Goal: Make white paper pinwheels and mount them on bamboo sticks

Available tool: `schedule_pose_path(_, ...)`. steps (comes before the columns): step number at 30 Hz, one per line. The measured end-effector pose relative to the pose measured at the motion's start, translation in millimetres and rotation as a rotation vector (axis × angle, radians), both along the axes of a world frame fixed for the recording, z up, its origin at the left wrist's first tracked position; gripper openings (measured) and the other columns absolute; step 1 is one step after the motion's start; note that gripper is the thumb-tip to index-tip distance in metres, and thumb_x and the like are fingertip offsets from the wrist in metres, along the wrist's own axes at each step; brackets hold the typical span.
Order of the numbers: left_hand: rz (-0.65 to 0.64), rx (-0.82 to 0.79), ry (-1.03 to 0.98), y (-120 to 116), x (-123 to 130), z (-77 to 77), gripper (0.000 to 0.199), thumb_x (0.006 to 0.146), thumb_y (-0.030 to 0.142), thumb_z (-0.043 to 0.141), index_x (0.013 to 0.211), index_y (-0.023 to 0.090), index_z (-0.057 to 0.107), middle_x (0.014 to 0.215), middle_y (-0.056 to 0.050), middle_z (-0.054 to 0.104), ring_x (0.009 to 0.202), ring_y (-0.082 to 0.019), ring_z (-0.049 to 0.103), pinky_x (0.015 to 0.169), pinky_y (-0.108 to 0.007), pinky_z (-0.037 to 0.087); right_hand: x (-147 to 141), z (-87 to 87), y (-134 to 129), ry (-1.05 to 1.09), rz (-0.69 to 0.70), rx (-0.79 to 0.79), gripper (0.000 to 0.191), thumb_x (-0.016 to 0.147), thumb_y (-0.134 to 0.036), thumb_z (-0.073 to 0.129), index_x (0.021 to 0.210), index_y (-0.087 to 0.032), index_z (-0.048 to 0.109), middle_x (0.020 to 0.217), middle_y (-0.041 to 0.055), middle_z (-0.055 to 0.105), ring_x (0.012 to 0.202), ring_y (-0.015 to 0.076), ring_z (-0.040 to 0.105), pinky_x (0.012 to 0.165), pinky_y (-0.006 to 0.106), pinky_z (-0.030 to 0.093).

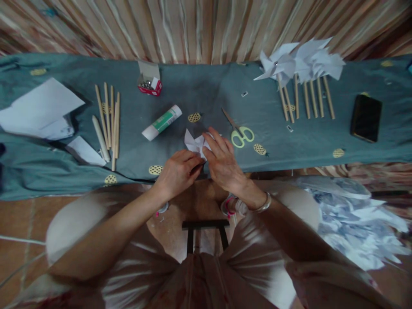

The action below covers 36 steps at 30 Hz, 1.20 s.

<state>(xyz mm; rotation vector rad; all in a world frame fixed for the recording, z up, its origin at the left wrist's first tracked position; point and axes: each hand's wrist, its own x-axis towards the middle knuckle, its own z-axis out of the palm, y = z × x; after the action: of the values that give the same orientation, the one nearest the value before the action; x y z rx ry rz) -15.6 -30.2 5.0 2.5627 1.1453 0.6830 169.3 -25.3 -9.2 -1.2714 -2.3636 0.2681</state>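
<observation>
A small white folded paper pinwheel lies at the table's near edge between my hands. My left hand has its fingers pressed together at the paper's lower left; what they pinch is hidden. My right hand rests over the paper's right side, fingers closed on it. Just right of that hand lie scissors with light green handles. A glue stick with a green label lies behind my left hand. Farther back stands an open red and white box holding small metal pieces.
Wooden sticks and white paper sheets lie at left. Several finished pinwheels on sticks lie back right, near a black phone. A pile of white paper scraps sits below the table at right.
</observation>
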Motion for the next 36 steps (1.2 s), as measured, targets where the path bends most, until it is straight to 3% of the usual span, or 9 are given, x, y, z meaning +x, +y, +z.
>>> schedule_pose_path(8, 0.008, 0.020, -0.007, -1, -1, -1.9, 0.019, 0.094, 0.020, 0.056, 0.103, 0.015, 0.071, 0.095, -0.009, 0.073, 0.088, -0.021, 0.068, 0.078, -0.033, 0.055, 19, 2.9, -3, 0.092, 0.015, -0.032, 0.051, 0.088, -0.007, 0.040, 0.134, -0.025, 0.052, 0.158, 0.0096, 0.038, 0.153, 0.0288, 0.019, 0.112, 0.065, 0.031)
schedule_pose_path(20, 0.009, -0.025, 0.019, -1, -1, -1.5, 0.019, 0.093, 0.019, 0.055, 0.103, 0.015, 0.071, 0.096, -0.009, 0.072, 0.088, -0.021, 0.066, 0.079, -0.033, 0.055, 2, -4.1, 3, 0.026, -0.001, 0.027, 0.043, 0.093, -0.008, 0.039, 0.125, -0.025, 0.061, 0.150, 0.0084, 0.050, 0.152, 0.0247, 0.023, 0.115, 0.058, 0.033)
schedule_pose_path(27, 0.008, -0.019, -0.008, -1, 1, -1.1, 0.017, 0.091, 0.016, 0.057, 0.101, 0.013, 0.071, 0.093, -0.010, 0.072, 0.086, -0.022, 0.067, 0.077, -0.035, 0.055, 8, 0.0, -2, 0.047, 0.012, -0.020, 0.049, 0.091, -0.007, 0.039, 0.133, -0.026, 0.056, 0.155, 0.0096, 0.044, 0.153, 0.0283, 0.021, 0.115, 0.062, 0.032)
schedule_pose_path(30, 0.024, -0.023, -0.015, -2, 1, -1.5, 0.018, 0.092, 0.018, 0.057, 0.102, 0.015, 0.072, 0.094, -0.010, 0.072, 0.087, -0.022, 0.068, 0.078, -0.035, 0.056, 16, 2.8, -2, 0.103, -0.007, -0.019, 0.054, 0.091, -0.010, 0.038, 0.142, -0.022, 0.048, 0.155, 0.0125, 0.043, 0.149, 0.0294, 0.030, 0.114, 0.059, 0.036)
schedule_pose_path(36, 0.027, -0.009, -0.006, -1, 0, -0.5, 0.017, 0.091, 0.018, 0.058, 0.102, 0.016, 0.072, 0.094, -0.009, 0.073, 0.086, -0.020, 0.068, 0.079, -0.033, 0.057, 18, 1.7, 6, 0.234, -0.161, -0.026, 0.053, 0.092, -0.022, 0.046, 0.144, -0.019, 0.042, 0.136, 0.0139, 0.062, 0.121, 0.0266, 0.061, 0.101, 0.048, 0.054)
